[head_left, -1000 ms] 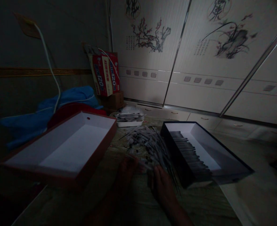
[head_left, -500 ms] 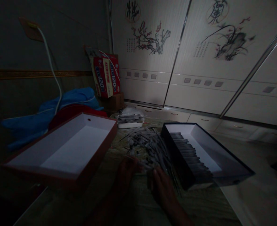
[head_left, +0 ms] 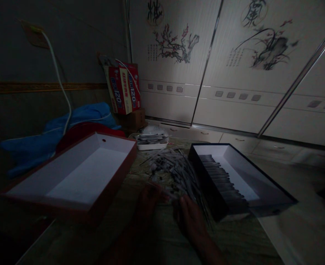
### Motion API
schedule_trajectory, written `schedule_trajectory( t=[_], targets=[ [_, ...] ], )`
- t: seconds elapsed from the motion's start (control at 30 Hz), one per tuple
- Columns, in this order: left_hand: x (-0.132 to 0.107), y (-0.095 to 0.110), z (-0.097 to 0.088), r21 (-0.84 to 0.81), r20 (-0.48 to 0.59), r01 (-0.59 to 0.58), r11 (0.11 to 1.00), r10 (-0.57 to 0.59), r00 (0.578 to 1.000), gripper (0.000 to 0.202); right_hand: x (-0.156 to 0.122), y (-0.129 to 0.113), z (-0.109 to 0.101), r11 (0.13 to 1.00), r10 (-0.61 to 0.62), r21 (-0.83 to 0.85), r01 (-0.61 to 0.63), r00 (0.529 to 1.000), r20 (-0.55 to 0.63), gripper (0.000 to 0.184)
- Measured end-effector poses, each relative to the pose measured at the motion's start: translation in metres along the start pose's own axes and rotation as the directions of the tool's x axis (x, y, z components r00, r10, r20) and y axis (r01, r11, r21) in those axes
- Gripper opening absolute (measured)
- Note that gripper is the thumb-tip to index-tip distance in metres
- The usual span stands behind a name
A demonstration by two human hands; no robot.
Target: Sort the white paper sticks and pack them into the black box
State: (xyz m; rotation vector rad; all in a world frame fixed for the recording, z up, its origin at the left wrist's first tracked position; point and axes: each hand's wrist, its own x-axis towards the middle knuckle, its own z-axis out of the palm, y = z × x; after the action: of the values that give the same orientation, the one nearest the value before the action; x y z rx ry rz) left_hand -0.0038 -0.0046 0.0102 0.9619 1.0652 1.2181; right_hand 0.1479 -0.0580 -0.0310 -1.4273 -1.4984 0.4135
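Stick pile murky, left hand shadowed, right hand grip unclear

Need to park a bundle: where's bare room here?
Bare table shows in front of the black box, right of the right hand, and between the red box and the left hand. The red box's floor is bare. Crowded: the stick pile between the boxes, back to the white tray.
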Motion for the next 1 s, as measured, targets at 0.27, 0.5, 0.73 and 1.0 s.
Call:
schedule_trajectory(
  t=[0.27,0.5,0.73,1.0],
  targets=[
    [0.001,0.001,0.000,-0.018,0.022,-0.028,0.999,0.029,0.999,0.028,0.005,-0.019,-0.004,0.969,0.157,0.168,-0.180,0.977,0.142,0.040],
    [-0.003,0.006,0.001,0.004,0.025,-0.028,1.000,0.028,0.999,0.024,0.004,-0.013,-0.002,0.925,0.252,0.236,-0.297,0.947,0.201,0.049],
    [0.004,-0.004,-0.004,0.002,0.036,-0.042,0.999,0.041,0.998,0.024,0.003,-0.012,-0.004,0.973,0.129,0.172,-0.156,0.979,0.158,0.032],
    [0.004,-0.003,-0.004,0.010,0.053,-0.056,0.998,0.055,0.997,0.025,0.007,-0.015,-0.003,0.740,0.322,0.428,-0.519,0.832,0.453,0.050]
  ],
)
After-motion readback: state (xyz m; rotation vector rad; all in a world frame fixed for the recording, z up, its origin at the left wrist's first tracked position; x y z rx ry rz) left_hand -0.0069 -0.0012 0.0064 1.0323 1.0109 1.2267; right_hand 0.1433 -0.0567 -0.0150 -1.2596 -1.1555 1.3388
